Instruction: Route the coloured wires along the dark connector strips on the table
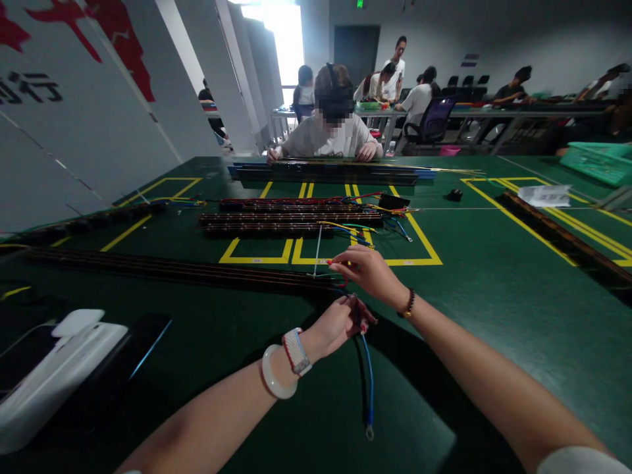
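My left hand (pixel 338 324) is closed around the wire end of a long dark strip (pixel 197 268) lined with copper-coloured wires. From its fingers a blue cable (pixel 369 375) hangs down to a metal ring terminal (pixel 369 432). A small red piece shows at the fingertips. Above it, my right hand (pixel 370 268) pinches a red wire (pixel 344 282), whose red tip (pixel 330 263) pokes out to the left. A thin white cable tie (pixel 317 250) stands up from the strip, just left of the right fingertips.
Several wired strips (pixel 291 218) lie within yellow tape outlines ahead. Across the table a person (pixel 330 131) handles long strips (pixel 326 172). A white device (pixel 64 375) and a dark phone (pixel 143 336) sit at left. A green basket (pixel 597 163) stands far right.
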`<state>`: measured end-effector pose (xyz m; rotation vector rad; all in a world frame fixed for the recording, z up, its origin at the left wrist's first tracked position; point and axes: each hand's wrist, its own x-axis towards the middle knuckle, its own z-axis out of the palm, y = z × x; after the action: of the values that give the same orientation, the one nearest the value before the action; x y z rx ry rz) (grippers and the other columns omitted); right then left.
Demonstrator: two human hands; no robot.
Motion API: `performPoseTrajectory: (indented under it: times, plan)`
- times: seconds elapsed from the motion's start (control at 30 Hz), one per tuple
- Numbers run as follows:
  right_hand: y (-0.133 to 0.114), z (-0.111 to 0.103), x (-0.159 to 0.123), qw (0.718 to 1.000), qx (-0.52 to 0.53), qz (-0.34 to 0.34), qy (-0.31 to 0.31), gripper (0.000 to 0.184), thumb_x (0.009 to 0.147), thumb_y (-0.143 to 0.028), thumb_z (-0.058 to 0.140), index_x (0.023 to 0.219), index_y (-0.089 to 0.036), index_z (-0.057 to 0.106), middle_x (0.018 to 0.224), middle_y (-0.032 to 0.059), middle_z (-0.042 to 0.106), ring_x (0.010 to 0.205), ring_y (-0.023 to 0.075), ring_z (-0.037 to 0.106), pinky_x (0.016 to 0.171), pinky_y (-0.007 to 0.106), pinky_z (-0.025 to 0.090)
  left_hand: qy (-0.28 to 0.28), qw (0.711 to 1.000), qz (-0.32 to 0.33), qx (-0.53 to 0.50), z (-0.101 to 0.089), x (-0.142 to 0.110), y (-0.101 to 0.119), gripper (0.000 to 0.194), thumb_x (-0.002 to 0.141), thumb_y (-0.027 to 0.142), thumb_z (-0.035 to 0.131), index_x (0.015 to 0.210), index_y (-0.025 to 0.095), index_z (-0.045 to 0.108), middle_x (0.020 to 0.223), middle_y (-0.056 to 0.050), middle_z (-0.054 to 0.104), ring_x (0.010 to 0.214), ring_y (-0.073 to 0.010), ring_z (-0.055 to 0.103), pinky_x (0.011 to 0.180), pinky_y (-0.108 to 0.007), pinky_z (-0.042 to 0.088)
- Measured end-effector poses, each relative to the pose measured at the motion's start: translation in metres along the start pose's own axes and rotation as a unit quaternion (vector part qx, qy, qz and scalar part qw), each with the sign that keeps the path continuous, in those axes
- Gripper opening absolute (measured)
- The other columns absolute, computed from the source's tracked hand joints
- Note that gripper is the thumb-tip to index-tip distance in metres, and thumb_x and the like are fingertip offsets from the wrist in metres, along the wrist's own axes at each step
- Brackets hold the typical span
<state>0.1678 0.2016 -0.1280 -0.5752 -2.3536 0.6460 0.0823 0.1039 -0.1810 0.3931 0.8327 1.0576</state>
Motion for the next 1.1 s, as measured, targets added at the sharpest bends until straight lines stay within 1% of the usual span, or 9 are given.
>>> performPoseTrajectory:
  times: [0.07, 0.13, 0.23, 0.3, 0.43, 0.6, 0.7, 0.87, 1.1]
  plan:
    - [0.011, -0.014, -0.012, 0.997, 0.074, 0.015, -0.009, 0.037, 0.093, -0.044, 0.045, 0.093, -0.016, 0.068, 0.081, 0.0054, 0.060, 0.075, 0.0131, 0.053, 0.068, 0.025, 0.040, -0.009, 1.000, -0.001, 0.005, 0.000, -0.001, 0.001, 0.021, 0.092, 0.028, 0.033, 0.082, 0.011, 0.042, 0.074, -0.010, 0.059, 0.058, -0.0110, 0.054, 0.059, -0.023, 0.039]
    - [0.027, -0.027, -0.025, 0.989, 0.130, 0.060, 0.023, 0.048, 0.097, -0.046, 0.031, 0.098, -0.015, 0.067, 0.080, 0.0058, 0.059, 0.073, 0.0128, 0.053, 0.068, 0.025, 0.041, -0.012, 1.000, -0.008, 0.004, 0.001, -0.003, 0.003, 0.021, 0.092, 0.028, 0.033, 0.083, 0.011, 0.042, 0.075, -0.010, 0.059, 0.061, -0.0117, 0.056, 0.062, -0.024, 0.041]
    - [0.057, -0.033, -0.043, 0.984, 0.087, 0.141, 0.073, 0.042, 0.093, -0.047, 0.041, 0.095, -0.015, 0.067, 0.081, 0.0051, 0.060, 0.074, 0.0133, 0.054, 0.067, 0.025, 0.041, -0.007, 1.000, -0.013, 0.001, 0.004, -0.006, 0.005, 0.023, 0.093, 0.029, 0.032, 0.086, 0.010, 0.042, 0.078, -0.011, 0.059, 0.067, -0.0137, 0.059, 0.069, -0.027, 0.045]
    - [0.074, -0.030, -0.051, 0.986, 0.047, 0.155, 0.038, 0.034, 0.087, -0.046, 0.054, 0.093, -0.015, 0.068, 0.087, 0.0050, 0.062, 0.079, 0.0140, 0.055, 0.068, 0.025, 0.041, 0.006, 1.000, -0.007, 0.008, 0.007, -0.008, 0.006, 0.022, 0.093, 0.029, 0.032, 0.087, 0.010, 0.041, 0.080, -0.012, 0.060, 0.071, -0.0151, 0.061, 0.075, -0.032, 0.047]
    - [0.089, -0.020, -0.056, 0.985, 0.045, 0.142, -0.084, 0.032, 0.084, -0.045, 0.058, 0.100, -0.019, 0.068, 0.091, 0.0047, 0.063, 0.079, 0.0140, 0.055, 0.069, 0.025, 0.040, 0.037, 0.997, 0.006, 0.063, 0.010, -0.011, 0.004, 0.019, 0.092, 0.030, 0.036, 0.095, 0.012, 0.037, 0.088, -0.012, 0.061, 0.077, -0.0176, 0.064, 0.082, -0.038, 0.048]
    - [0.090, -0.018, -0.055, 0.989, -0.002, 0.071, -0.130, 0.031, 0.082, -0.044, 0.062, 0.100, -0.021, 0.069, 0.086, 0.0038, 0.064, 0.080, 0.0147, 0.054, 0.075, 0.027, 0.038, 0.032, 0.985, -0.023, 0.168, 0.008, -0.013, 0.007, 0.021, 0.093, 0.032, 0.031, 0.100, 0.012, 0.036, 0.087, -0.012, 0.061, 0.071, -0.0157, 0.063, 0.076, -0.036, 0.049]
    - [0.092, -0.018, -0.055, 0.989, -0.007, 0.056, -0.139, 0.027, 0.084, -0.040, 0.060, 0.100, -0.021, 0.069, 0.087, 0.0038, 0.064, 0.080, 0.0141, 0.054, 0.075, 0.026, 0.038, 0.020, 0.962, -0.073, 0.262, 0.005, -0.016, 0.018, 0.021, 0.094, 0.029, 0.024, 0.099, 0.012, 0.035, 0.079, -0.012, 0.062, 0.060, -0.0138, 0.060, 0.067, -0.032, 0.048]
    - [0.092, -0.018, -0.056, 0.988, 0.000, 0.064, -0.139, 0.024, 0.084, -0.038, 0.060, 0.100, -0.022, 0.069, 0.088, 0.0027, 0.064, 0.079, 0.0134, 0.054, 0.073, 0.025, 0.038, -0.047, 0.897, -0.150, 0.413, -0.007, -0.020, 0.042, 0.024, 0.093, 0.030, 0.021, 0.095, 0.012, 0.038, 0.066, -0.008, 0.060, 0.051, -0.0137, 0.057, 0.054, -0.026, 0.045]
    - [0.095, -0.017, -0.056, 0.988, 0.005, 0.073, -0.135, 0.025, 0.084, -0.039, 0.060, 0.102, -0.024, 0.069, 0.087, 0.0022, 0.064, 0.079, 0.0136, 0.053, 0.072, 0.025, 0.038, -0.090, 0.828, -0.198, 0.516, -0.020, -0.017, 0.058, 0.029, 0.091, 0.036, 0.028, 0.089, 0.011, 0.042, 0.066, -0.010, 0.061, 0.050, -0.0145, 0.058, 0.048, -0.023, 0.044]
